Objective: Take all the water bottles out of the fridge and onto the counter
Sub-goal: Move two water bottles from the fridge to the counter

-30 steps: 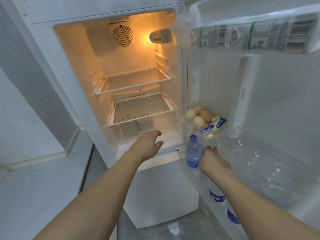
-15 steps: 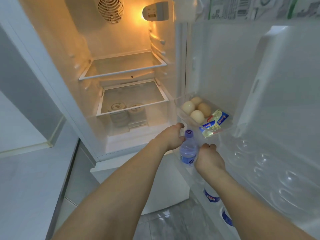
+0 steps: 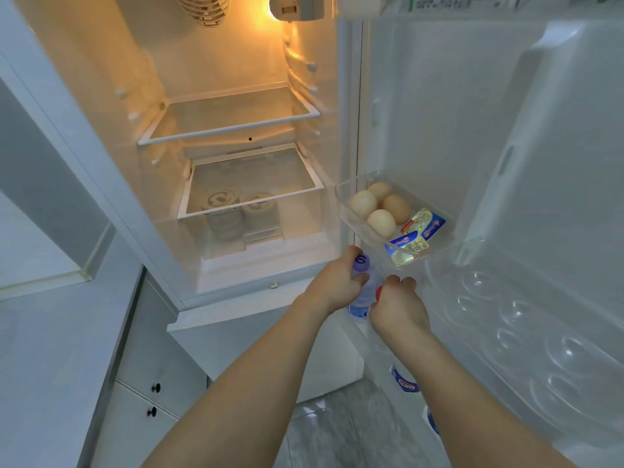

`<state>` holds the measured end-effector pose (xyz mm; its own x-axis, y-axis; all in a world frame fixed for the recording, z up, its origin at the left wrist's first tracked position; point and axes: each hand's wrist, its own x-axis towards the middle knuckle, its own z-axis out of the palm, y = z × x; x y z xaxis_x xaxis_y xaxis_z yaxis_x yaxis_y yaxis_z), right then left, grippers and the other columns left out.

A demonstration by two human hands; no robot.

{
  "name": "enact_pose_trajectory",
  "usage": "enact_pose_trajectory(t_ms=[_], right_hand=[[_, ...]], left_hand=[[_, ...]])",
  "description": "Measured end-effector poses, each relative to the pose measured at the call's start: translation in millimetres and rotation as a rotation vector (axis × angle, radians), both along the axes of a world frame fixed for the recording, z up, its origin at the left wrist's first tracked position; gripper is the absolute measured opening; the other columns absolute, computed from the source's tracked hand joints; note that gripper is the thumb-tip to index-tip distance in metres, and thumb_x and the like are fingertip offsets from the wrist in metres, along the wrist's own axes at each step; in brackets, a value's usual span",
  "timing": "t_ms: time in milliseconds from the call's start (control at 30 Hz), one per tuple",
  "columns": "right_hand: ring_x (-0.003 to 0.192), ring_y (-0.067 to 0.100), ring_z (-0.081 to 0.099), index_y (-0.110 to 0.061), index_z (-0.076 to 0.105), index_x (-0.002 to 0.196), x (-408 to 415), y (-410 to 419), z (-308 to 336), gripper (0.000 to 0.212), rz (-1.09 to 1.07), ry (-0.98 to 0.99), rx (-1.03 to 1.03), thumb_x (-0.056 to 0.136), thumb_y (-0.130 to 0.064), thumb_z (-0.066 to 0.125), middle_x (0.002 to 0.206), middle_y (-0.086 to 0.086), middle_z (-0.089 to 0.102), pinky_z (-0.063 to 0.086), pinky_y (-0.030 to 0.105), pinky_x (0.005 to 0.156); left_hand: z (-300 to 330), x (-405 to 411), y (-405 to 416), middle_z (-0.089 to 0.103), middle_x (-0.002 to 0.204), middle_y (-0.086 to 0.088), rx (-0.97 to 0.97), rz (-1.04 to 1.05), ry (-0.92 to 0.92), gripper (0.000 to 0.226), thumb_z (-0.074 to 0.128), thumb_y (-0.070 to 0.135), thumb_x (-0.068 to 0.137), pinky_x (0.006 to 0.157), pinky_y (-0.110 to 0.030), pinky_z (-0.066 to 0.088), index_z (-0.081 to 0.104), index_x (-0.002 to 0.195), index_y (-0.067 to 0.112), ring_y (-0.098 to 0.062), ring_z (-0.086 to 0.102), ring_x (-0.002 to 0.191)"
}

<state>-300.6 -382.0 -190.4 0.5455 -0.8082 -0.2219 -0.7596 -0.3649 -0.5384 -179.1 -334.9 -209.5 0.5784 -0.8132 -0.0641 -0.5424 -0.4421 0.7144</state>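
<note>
Down at the hinge end of the door shelf (image 3: 366,327), a water bottle (image 3: 363,295) with a purple cap stands upright; the left hand (image 3: 339,282) curls round its neck and shoulder, gripping it; the right hand (image 3: 398,307) closes its fingers on something red-topped just beside the bottle, though what it holds I cannot tell; above, the clear door tray (image 3: 347,211) carries four eggs (image 3: 381,221) and two butter packs (image 3: 407,246); lower in the door, two blue-labelled bottles (image 3: 403,383) show partly.

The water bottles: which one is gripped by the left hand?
The purple-capped bottle, upright in the door; the left hand grips its neck.
</note>
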Motion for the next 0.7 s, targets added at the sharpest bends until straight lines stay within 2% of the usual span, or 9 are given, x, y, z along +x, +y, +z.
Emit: enact_pose_trajectory(t_ms=[67,100,167,233,333,433,500,600,700], right_hand=[[0.089,0.026,0.049,-0.005,0.046,0.122,-4.7,2.8,-6.8,0.029,0.002,-0.004,-0.018,0.094,-0.012,0.044,0.100,0.004,0.050,0.038,0.032,0.072],[0.084,0.023,0.045,-0.006,0.047,0.121,-7.1,4.2,-7.2,0.027,-0.002,-0.024,-0.017,0.095,-0.013,0.042,0.084,-0.003,0.043,0.037,0.032,0.072],[0.081,0.021,0.044,-0.008,0.048,0.117,-11.5,7.3,-5.4,0.022,-0.006,-0.045,-0.053,0.096,-0.014,0.043,0.073,-0.008,0.030,0.038,0.032,0.071],[0.082,0.025,0.052,-0.006,0.048,0.110,-15.1,11.3,-5.5,0.016,0.002,-0.086,-0.140,0.095,-0.012,0.048,0.079,-0.005,0.039,0.040,0.032,0.070],[0.090,0.038,0.061,0.000,0.050,0.106,-15.6,20.5,-1.9,0.017,-0.007,-0.144,-0.228,0.092,-0.009,0.053,0.097,0.011,0.048,0.041,0.033,0.068],[0.097,0.034,0.060,0.000,0.049,0.112,-13.6,30.5,5.1,0.023,0.024,-0.125,-0.294,0.094,-0.013,0.054,0.115,0.015,0.048,0.042,0.031,0.067],[0.099,0.032,0.059,-0.002,0.048,0.115,-12.5,40.0,10.7,0.024,0.062,-0.131,-0.354,0.095,-0.015,0.053,0.118,0.014,0.045,0.042,0.030,0.067],[0.083,0.034,0.061,-0.005,0.049,0.109,-6.0,52.0,19.3,0.020,0.062,-0.223,-0.352,0.094,-0.016,0.055,0.117,0.014,0.043,0.044,0.035,0.064],[0.087,0.035,0.061,-0.004,0.049,0.109,2.1,66.6,33.7,0.020,0.124,-0.254,-0.392,0.095,-0.018,0.054,0.116,0.014,0.043,0.047,0.038,0.068]], left_hand=[[-3.0,-0.8,7.4,0.060,0.105,-0.009,-0.046,0.045,0.013,0.022,0.052,0.022,0.092,0.074,-0.034,0.046,0.045,0.113,0.022,-0.030,0.055,0.088],[-3.9,-0.2,12.2,0.060,0.102,-0.010,-0.066,0.066,0.014,0.019,0.052,0.023,0.093,0.070,-0.033,0.045,0.045,0.110,0.022,-0.029,0.054,0.084],[-3.7,0.5,22.1,0.059,0.096,-0.009,-0.121,0.119,0.026,0.017,0.051,0.022,0.093,0.064,-0.031,0.042,0.044,0.109,0.023,-0.026,0.052,0.078],[0.6,0.3,31.1,0.060,0.096,-0.008,-0.211,0.182,0.042,0.018,0.052,0.021,0.093,0.065,-0.031,0.041,0.045,0.110,0.024,-0.025,0.052,0.078],[17.0,-0.3,43.0,0.061,0.095,-0.006,-0.326,0.241,0.058,0.017,0.054,0.019,0.093,0.068,-0.031,0.043,0.046,0.107,0.023,-0.024,0.053,0.079],[34.4,3.1,54.6,0.061,0.095,-0.004,-0.391,0.275,0.065,0.017,0.055,0.021,0.093,0.071,-0.033,0.045,0.048,0.108,0.024,-0.022,0.051,0.077],[45.4,4.9,66.8,0.061,0.094,-0.004,-0.422,0.304,0.055,0.018,0.055,0.022,0.092,0.072,-0.034,0.046,0.049,0.109,0.023,-0.022,0.050,0.077],[63.1,8.2,84.7,0.057,0.089,0.000,-0.461,0.336,0.021,0.016,0.055,0.021,0.092,0.071,-0.033,0.043,0.050,0.108,0.021,-0.020,0.048,0.075],[81.4,12.2,109.6,0.059,0.094,0.000,-0.482,0.346,-0.031,0.017,0.055,0.019,0.092,0.076,-0.033,0.044,0.052,0.109,0.019,-0.021,0.051,0.081]])
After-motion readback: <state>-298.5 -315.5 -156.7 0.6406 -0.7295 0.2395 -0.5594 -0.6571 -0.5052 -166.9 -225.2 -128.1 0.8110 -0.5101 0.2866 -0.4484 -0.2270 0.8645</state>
